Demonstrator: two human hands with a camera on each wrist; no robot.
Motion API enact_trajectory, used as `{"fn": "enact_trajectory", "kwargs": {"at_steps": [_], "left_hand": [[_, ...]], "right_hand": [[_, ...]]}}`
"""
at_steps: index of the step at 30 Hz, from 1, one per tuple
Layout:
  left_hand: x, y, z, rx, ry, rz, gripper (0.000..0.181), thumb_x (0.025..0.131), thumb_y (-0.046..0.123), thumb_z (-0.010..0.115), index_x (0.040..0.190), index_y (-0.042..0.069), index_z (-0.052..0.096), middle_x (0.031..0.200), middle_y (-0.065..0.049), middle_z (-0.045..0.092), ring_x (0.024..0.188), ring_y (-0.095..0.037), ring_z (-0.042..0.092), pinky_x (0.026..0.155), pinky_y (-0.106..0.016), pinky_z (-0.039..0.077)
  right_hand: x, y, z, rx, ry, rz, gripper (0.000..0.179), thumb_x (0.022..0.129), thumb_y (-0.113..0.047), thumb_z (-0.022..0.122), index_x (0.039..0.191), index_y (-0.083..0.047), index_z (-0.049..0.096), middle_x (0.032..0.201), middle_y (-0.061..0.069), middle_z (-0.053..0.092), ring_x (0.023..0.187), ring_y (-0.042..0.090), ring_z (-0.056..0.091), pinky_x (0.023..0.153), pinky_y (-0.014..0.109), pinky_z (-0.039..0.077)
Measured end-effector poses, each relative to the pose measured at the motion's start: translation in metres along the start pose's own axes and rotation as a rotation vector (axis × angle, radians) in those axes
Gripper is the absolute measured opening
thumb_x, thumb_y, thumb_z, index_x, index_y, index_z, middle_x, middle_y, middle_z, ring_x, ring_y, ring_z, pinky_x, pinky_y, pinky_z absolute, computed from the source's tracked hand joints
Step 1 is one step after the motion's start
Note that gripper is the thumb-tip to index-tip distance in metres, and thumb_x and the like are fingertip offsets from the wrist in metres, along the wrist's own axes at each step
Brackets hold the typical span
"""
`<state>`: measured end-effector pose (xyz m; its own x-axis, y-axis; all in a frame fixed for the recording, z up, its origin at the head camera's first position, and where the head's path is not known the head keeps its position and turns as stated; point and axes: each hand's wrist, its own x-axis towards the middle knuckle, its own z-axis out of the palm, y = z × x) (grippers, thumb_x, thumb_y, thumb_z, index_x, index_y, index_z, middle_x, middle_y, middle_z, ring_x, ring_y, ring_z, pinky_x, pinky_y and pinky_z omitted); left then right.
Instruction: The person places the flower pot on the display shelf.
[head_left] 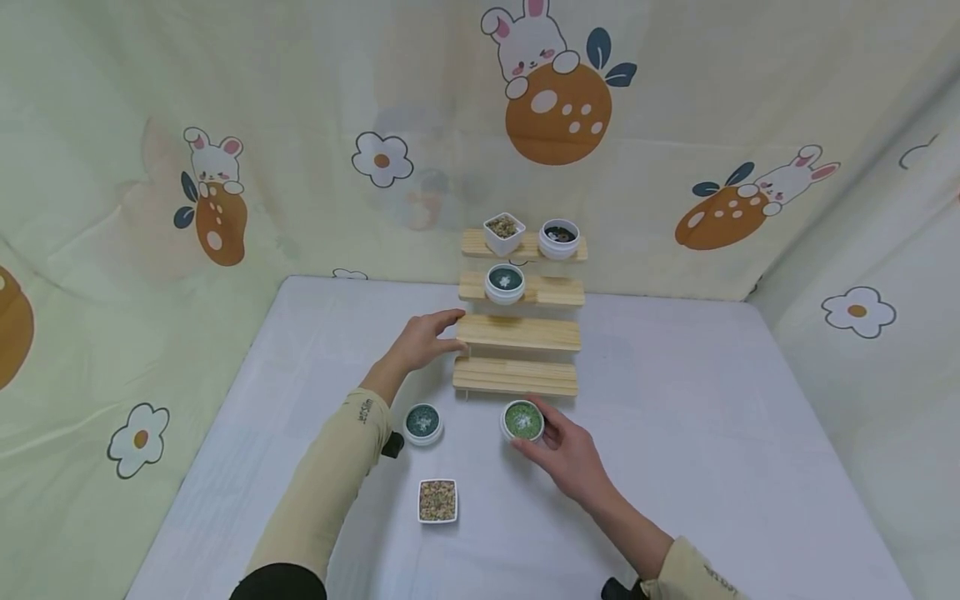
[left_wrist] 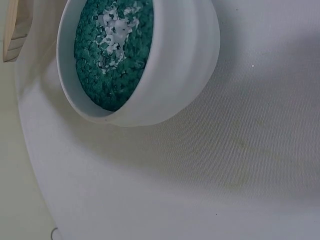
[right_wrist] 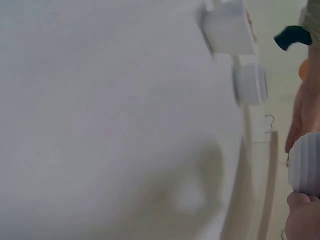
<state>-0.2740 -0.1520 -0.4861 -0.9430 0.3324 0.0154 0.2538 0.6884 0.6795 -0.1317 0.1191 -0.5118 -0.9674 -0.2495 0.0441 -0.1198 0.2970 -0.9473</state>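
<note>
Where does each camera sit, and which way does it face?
Head: on the head, facing forward and down at the wooden rack; left hand and right hand show.
Left wrist: worn there, facing a white pot; no body shows.
Right wrist: worn there, facing the tablecloth; right fingers and left hand show.
Head and right wrist share the held pot.

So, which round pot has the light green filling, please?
The pot in the right hand; the top-shelf pot has blackish filling, while the pot one shelf down and the table pot have dark teal.
</note>
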Motion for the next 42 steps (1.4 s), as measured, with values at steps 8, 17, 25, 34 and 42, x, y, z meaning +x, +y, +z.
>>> {"fn": "enact_trajectory", "kwargs": {"at_steps": [8,17,25,34,42], "left_hand": [[0.001,0.000,0.000,0.005,0.000,-0.003,0.064,0.088,0.028,0.074,0.142,0.006,0.050,0.140,-0.013,0.054,0.130,-0.029,0.051,0.110,-0.037,0.041],[0.001,-0.001,0.000,-0.001,-0.007,-0.019,0.065,0.088,0.030,0.074,0.143,0.008,0.050,0.141,-0.012,0.054,0.130,-0.028,0.051,0.110,-0.037,0.041],[0.001,0.001,-0.001,-0.018,-0.020,-0.025,0.065,0.088,0.030,0.074,0.143,0.007,0.049,0.142,-0.012,0.053,0.131,-0.028,0.050,0.110,-0.037,0.041],[0.000,-0.001,0.000,-0.010,-0.012,-0.001,0.065,0.087,0.030,0.075,0.142,0.006,0.050,0.140,-0.013,0.054,0.130,-0.029,0.051,0.110,-0.037,0.041],[0.000,-0.001,0.000,-0.009,-0.010,-0.006,0.066,0.087,0.030,0.075,0.143,0.007,0.050,0.140,-0.013,0.054,0.130,-0.029,0.051,0.109,-0.037,0.042]], "right_hand": [[0.027,-0.024,-0.023,0.018,0.053,0.044,0.074,0.083,-0.019,0.080,0.146,-0.004,0.044,0.146,0.017,0.047,0.130,0.025,0.050,0.093,0.019,0.049],[0.046,-0.039,-0.041,0.026,0.094,0.060,0.075,0.086,-0.021,0.077,0.149,-0.006,0.040,0.150,0.014,0.043,0.133,0.022,0.046,0.093,0.014,0.047],[0.053,-0.046,-0.046,0.019,0.096,0.097,0.076,0.086,-0.021,0.077,0.149,-0.005,0.038,0.148,0.016,0.045,0.132,0.022,0.048,0.092,0.014,0.048],[0.064,-0.057,-0.054,-0.016,0.113,0.087,0.075,0.087,-0.022,0.076,0.150,-0.005,0.038,0.146,0.016,0.047,0.129,0.022,0.051,0.091,0.013,0.049],[0.081,-0.057,-0.062,-0.075,0.135,0.067,0.075,0.088,-0.029,0.075,0.150,-0.007,0.039,0.144,0.014,0.050,0.128,0.020,0.052,0.094,0.019,0.050]]}}
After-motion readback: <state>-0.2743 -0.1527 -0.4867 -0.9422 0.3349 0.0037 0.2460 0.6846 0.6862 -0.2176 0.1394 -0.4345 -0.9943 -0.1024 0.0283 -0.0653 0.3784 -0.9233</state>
